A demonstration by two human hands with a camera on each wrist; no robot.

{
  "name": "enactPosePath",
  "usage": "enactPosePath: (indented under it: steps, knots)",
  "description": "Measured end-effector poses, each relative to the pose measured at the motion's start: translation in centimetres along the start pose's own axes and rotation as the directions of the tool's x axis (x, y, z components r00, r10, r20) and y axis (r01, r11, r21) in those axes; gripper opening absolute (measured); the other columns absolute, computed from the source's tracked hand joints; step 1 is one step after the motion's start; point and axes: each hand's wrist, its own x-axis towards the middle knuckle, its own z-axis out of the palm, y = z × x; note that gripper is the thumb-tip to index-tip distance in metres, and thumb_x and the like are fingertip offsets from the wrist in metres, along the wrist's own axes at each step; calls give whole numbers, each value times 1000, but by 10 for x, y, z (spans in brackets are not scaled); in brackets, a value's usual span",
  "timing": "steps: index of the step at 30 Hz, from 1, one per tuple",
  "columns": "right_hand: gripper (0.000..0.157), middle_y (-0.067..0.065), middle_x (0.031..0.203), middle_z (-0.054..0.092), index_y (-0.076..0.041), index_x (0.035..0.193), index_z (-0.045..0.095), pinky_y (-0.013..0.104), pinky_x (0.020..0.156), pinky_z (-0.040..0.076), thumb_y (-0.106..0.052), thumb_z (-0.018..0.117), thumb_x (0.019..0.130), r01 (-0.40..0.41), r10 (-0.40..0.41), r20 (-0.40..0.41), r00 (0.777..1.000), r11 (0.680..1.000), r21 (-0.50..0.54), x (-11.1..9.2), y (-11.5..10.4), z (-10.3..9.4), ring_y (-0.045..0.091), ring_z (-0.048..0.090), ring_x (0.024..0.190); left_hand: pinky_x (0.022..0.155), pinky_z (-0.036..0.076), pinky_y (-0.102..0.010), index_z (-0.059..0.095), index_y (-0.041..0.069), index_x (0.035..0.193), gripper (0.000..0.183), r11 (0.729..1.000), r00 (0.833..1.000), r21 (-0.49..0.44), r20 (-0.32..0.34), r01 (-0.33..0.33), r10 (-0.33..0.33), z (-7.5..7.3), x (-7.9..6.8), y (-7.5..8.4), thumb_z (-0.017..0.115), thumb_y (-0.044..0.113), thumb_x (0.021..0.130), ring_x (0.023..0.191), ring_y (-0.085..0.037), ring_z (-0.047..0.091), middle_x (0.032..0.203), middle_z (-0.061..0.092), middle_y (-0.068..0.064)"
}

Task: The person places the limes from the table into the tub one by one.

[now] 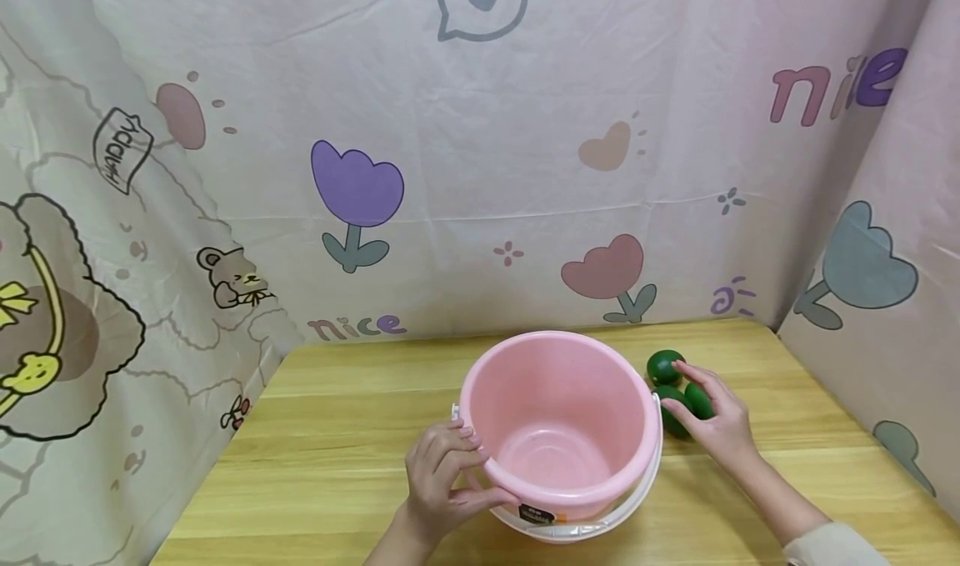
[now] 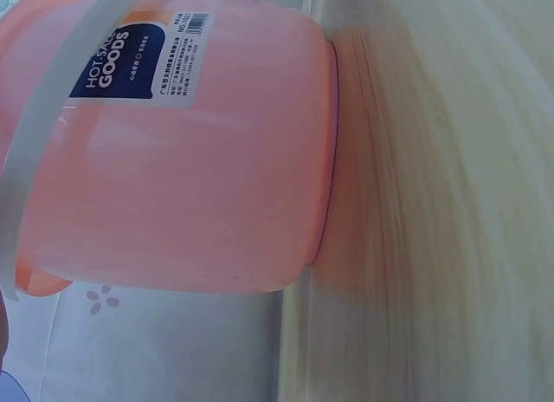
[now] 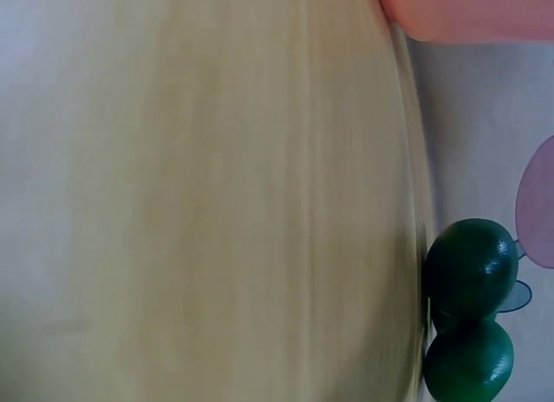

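Note:
A pink bucket (image 1: 558,416) with a white handle (image 1: 592,528) stands upright on the wooden table, nothing inside it. My left hand (image 1: 446,478) holds its rim at the near left, thumb along the front edge and fingers over the left side. Right of the bucket, three glossy dark green limes (image 1: 665,367) sit close together. Over them reaches my right hand (image 1: 722,424), its thumb and fingers spread around the group, no lime lifted. In the right wrist view two limes (image 3: 472,268) show plainly, a third mostly hidden behind; the hand is out of that view.
The wooden table (image 1: 337,441) extends left of the bucket and in front of it. A patterned cloth (image 1: 480,166) hangs behind the table and along both sides. The bucket's printed label (image 2: 143,55) faces the near side; its white handle hangs down in front.

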Motion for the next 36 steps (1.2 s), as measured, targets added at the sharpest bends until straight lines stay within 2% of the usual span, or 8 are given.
enactPosePath:
  steps: [3, 6, 13, 18, 20, 22, 28, 36]
  knots:
    - [54, 25, 105, 64, 17, 106, 59, 9, 100, 40, 17, 79, 56, -31, 31, 18, 999, 999, -27, -3, 7, 0, -6, 53, 113, 65, 56, -30, 57, 3, 66, 53, 1000, 1000, -2, -2, -2, 2, 1, 0, -1, 71, 53, 74, 65, -18, 56, 69, 58, -8]
    - [60, 22, 106, 65, 13, 108, 60, 6, 99, 38, 22, 78, 51, -55, 57, 37, 998, 997, -47, -10, 21, 2, -7, 51, 114, 65, 56, -30, 57, 3, 66, 53, 1000, 1000, -1, -5, -3, 3, 1, 1, -1, 71, 53, 74, 65, -17, 56, 69, 58, -8]
    - [60, 5, 112, 67, 2, 114, 63, 2, 97, 35, 11, 81, 58, -121, 128, 66, 990, 988, -94, -22, 42, 6, -13, 48, 113, 64, 56, -31, 57, 3, 66, 53, 1000, 1000, 1, -9, 0, 0, 1, -1, -1, 71, 53, 75, 65, -18, 56, 69, 58, -8]
    - [58, -12, 114, 64, -1, 116, 63, -1, 96, 32, 8, 79, 61, -169, 181, 84, 980, 977, -133, -25, 46, 7, -17, 45, 110, 65, 56, -30, 58, 3, 66, 53, 1000, 1000, 1, -4, -1, 1, 1, -2, -1, 72, 54, 74, 65, -18, 56, 69, 59, -8]
    - [58, -14, 114, 63, -1, 116, 63, -1, 96, 32, 9, 79, 61, -175, 188, 88, 978, 975, -137, -25, 48, 8, -18, 45, 109, 65, 56, -30, 58, 3, 67, 53, 1000, 1000, 0, -1, -3, 3, 1, -2, -1, 72, 54, 74, 66, -18, 56, 69, 59, -8]
    - [57, -8, 113, 65, 0, 115, 62, -2, 96, 31, 9, 78, 61, -169, 184, 94, 979, 975, -147, -25, 50, 9, -19, 44, 109, 65, 56, -30, 58, 3, 67, 53, 1000, 1000, -3, 1, -2, 2, 0, -3, -1, 72, 54, 74, 66, -18, 56, 69, 59, -8]
    - [56, 21, 108, 64, 4, 115, 60, -4, 94, 30, 10, 76, 61, -164, 184, 114, 976, 972, -166, -26, 55, 13, -22, 43, 106, 65, 56, -30, 57, 3, 67, 53, 1000, 1000, -2, 4, 0, 0, 0, -4, -1, 72, 54, 73, 66, -18, 56, 69, 59, -8]
    - [55, 22, 113, 63, 5, 118, 58, -7, 90, 27, 5, 76, 67, -249, 281, 140, 949, 945, -211, -27, 58, 13, -25, 37, 103, 65, 56, -30, 58, 3, 66, 53, 1000, 1000, -5, 0, -5, 5, 0, -2, -1, 71, 54, 74, 65, -18, 56, 68, 59, -8]
